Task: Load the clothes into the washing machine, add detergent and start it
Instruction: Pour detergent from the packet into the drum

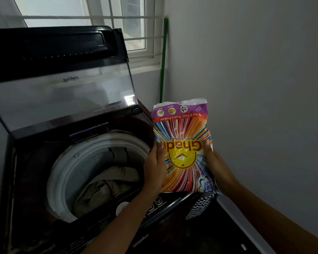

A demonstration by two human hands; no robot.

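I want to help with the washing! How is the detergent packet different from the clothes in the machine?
The detergent packet is bright and striped; the clothes are pale and dull. The left hand and right hand hold the packet up outside the drum; the clothes lie crumpled inside it.

Rainbow-striped detergent packet (183,147) with yellow circle, green pole (162,61), beige clothes (106,186), dark washer (26,171).

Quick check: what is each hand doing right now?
Left hand: holds the detergent packet by its left edge.
Right hand: holds the same packet by its right edge.
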